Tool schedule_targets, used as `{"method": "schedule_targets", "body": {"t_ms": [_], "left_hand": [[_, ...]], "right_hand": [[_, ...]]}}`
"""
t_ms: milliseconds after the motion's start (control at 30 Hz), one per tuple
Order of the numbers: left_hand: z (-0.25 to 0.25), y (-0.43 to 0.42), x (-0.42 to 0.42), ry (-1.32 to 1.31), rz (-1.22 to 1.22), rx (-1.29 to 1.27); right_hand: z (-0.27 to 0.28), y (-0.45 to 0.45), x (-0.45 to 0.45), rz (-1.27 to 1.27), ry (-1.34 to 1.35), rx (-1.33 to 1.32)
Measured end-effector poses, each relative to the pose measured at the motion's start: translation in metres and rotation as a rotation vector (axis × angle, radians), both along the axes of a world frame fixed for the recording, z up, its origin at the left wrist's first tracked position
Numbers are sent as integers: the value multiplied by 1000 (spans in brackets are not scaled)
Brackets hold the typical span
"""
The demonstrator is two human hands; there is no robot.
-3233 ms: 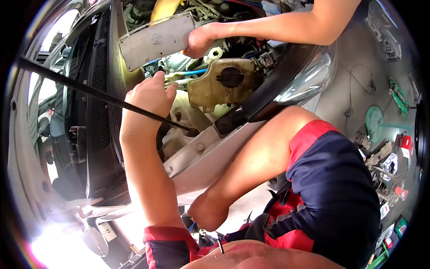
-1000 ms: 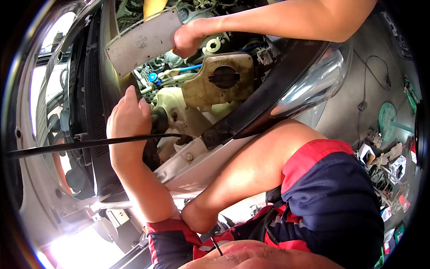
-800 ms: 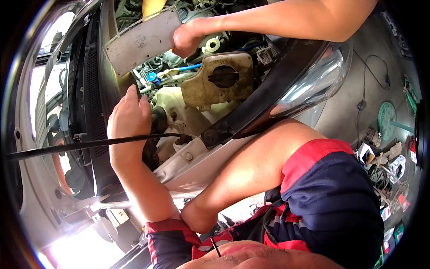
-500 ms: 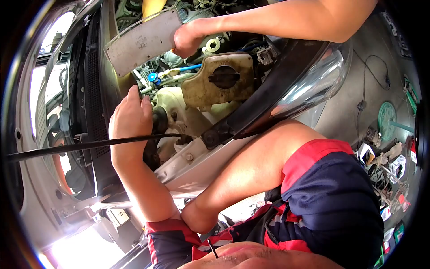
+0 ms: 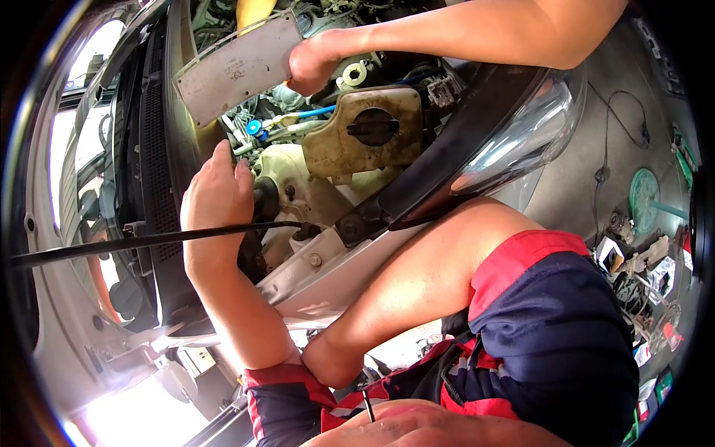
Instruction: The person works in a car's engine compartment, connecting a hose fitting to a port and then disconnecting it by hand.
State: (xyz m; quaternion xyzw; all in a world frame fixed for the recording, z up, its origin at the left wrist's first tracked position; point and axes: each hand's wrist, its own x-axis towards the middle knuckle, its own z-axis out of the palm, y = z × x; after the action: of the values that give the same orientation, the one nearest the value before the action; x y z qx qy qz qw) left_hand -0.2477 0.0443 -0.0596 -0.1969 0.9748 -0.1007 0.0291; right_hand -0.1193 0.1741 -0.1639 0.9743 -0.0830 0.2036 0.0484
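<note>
My left hand (image 5: 216, 194) is over the edge of the engine bay, back of the hand up, fingers curled downward. Something dark shows between its thumb and index finger; what it grips cannot be made out. A black rod (image 5: 134, 240) crosses above this wrist. Bent low by my chest, my right hand (image 5: 334, 363) has its fingers hidden. A co-worker's hand (image 5: 313, 65) holds a flat grey plate-like housing (image 5: 238, 68) over the engine bay. Beside my left hand are a pale reservoir (image 5: 287, 175) and a stained yellowish tank (image 5: 365, 134) with a black cap.
A headlight (image 5: 525, 127) and the pale fender (image 5: 320, 268) border the bay. The windshield cowl (image 5: 160, 164) lies left of my left hand. On the floor at right are a cable (image 5: 605, 149), a green round stand (image 5: 643, 200) and scattered parts (image 5: 648, 298).
Compared with the oldest frame, the view has shifted, and my right hand sits closer to my left sleeve. A blue cap by my left fingertips is now uncovered. The last second shows almost no movement.
</note>
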Motion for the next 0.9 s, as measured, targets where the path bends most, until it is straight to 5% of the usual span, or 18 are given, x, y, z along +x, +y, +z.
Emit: {"method": "schedule_targets", "body": {"t_ms": [900], "left_hand": [[-6,-5,-7,-104,3,279]], "right_hand": [[-4,-1,3,-4,-70,26]]}}
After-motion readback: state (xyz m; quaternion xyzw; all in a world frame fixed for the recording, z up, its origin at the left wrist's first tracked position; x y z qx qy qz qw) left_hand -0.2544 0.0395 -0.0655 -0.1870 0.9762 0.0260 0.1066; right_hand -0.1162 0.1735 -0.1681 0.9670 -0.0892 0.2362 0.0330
